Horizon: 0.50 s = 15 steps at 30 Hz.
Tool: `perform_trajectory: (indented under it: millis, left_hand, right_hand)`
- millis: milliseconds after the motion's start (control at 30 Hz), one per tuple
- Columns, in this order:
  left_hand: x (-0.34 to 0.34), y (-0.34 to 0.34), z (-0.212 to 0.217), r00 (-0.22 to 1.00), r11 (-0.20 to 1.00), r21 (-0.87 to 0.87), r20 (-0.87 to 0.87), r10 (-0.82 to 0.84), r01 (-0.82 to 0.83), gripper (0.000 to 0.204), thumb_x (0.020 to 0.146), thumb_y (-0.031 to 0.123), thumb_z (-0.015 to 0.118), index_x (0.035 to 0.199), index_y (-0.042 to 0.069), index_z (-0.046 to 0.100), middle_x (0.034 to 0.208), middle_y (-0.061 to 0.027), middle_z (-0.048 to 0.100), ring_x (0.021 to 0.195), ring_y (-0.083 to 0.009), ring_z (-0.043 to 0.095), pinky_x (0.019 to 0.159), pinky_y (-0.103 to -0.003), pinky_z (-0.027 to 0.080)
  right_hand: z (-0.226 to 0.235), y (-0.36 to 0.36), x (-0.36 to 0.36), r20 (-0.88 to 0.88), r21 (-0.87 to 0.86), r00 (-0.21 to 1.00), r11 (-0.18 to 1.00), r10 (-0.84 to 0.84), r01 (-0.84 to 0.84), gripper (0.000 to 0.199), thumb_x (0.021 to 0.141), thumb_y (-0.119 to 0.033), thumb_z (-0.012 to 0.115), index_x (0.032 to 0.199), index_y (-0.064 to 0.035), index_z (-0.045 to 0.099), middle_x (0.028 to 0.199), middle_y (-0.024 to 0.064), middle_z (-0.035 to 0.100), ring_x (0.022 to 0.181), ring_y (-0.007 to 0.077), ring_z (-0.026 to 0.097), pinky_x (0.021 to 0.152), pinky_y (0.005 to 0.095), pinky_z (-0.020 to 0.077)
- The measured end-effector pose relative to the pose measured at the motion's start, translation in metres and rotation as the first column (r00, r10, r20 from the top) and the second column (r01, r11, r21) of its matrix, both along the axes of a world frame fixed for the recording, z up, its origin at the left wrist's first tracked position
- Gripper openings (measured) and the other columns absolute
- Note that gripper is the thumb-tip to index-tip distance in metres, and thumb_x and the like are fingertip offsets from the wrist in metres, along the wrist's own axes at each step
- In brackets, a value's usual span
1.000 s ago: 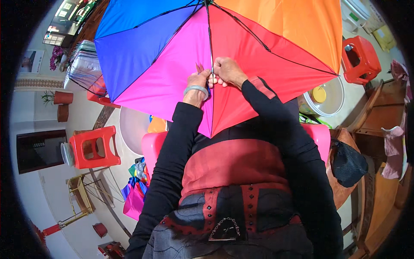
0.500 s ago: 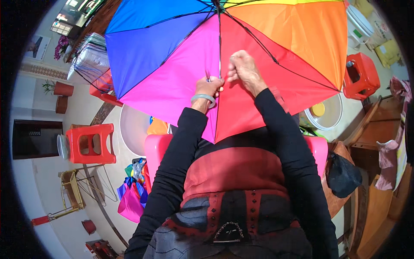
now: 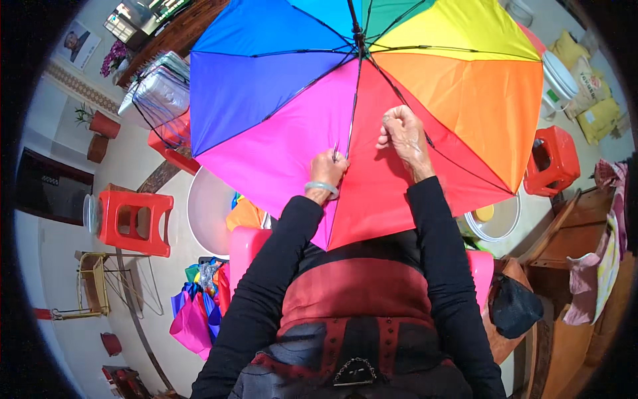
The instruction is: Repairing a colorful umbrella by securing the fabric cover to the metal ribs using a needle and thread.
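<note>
A rainbow-coloured umbrella (image 3: 385, 193) is spread open with its underside toward me, one tip close to my waist. My left hand (image 3: 327, 170), with a pale bangle at the wrist, is closed on a dark umbrella rib (image 3: 352, 113) where the pink and red panels meet. A thin, shiny pointed piece sticks up from those fingers; its kind is unclear. To the right, my right hand (image 3: 405, 138) is raised over the red panel with its fingers pinched. Anything between them is too small to make out. The black shaft (image 3: 355, 23) runs up from the hub at the top.
Red plastic stools (image 3: 136, 219) stand left and right. A large pale basin (image 3: 211, 209) sits beyond my left arm. Colourful folded cloth (image 3: 196, 312) lies below it. On the right are a round tub (image 3: 504, 216), a black bag (image 3: 515, 306) and wooden furniture (image 3: 568, 233).
The view has shifted, so the umbrella sits lower and more of its top shows. My left hand stays at the same rib; my right hand remains raised and pinched above the red panel.
</note>
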<state>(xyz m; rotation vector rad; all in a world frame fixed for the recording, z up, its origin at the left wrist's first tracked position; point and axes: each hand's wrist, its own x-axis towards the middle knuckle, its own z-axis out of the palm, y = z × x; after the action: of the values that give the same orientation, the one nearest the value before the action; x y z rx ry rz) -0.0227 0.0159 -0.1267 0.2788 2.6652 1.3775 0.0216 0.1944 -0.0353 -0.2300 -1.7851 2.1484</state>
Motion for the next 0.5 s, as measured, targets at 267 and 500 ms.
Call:
perform_trajectory:
  millis: [267, 500]
  left_hand:
    - [-0.003, 0.014, 0.008, 0.922, 0.946, 0.197, -0.345, -0.177, 0.256, 0.014, 0.070, 0.016, 0.063, 0.072, 0.003, 0.057, 0.057, -0.0079, 0.054, 0.048, -0.0217, 0.052, 0.050, -0.034, 0.043]
    - [-0.005, 0.009, 0.037, 0.892, 0.866, 0.484, 0.436, -0.118, -0.123, 0.010, 0.077, 0.013, 0.061, 0.074, 0.005, 0.056, 0.059, -0.0005, 0.050, 0.042, -0.0065, 0.043, 0.035, -0.021, 0.034]
  right_hand:
    - [0.020, -0.007, 0.003, -0.052, 0.104, 0.990, 0.986, 0.134, -0.128, 0.008, 0.084, -0.007, 0.049, 0.081, -0.0005, 0.051, 0.066, 0.0035, 0.051, 0.054, 0.0090, 0.051, 0.052, 0.0215, 0.0454]
    - [-0.007, -0.001, -0.002, -0.059, 0.720, 0.964, 0.680, 0.258, -0.138, 0.005, 0.076, -0.004, 0.053, 0.076, 0.0011, 0.053, 0.067, 0.0115, 0.055, 0.057, 0.0216, 0.055, 0.053, 0.0309, 0.0447]
